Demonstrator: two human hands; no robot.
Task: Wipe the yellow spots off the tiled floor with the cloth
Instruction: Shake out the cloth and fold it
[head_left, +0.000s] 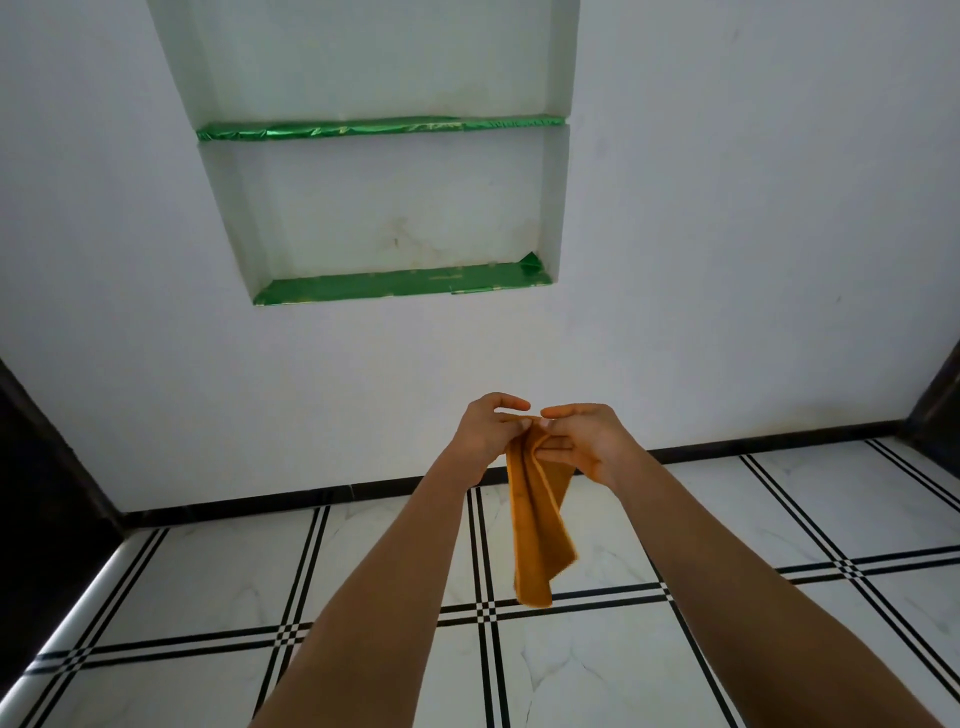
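The left hand (487, 432) and right hand (583, 442) pinch the top edge of the orange cloth (537, 525) in mid-air, letting it hang toward 6 o'clock above the tiled floor (779, 501), probably to fold it before wiping; no yellow spots show.

White wall (727, 208) holds a recessed niche (384, 208) (green foil-lined shelves (382, 127)); black skirting (753, 445) below.

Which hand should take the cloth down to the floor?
Right, probably. The right hand has several fingers across the cloth; the left hand only pinches its top edge. The cloth hangs above the floor. No yellow spots show, so reach cannot decide.
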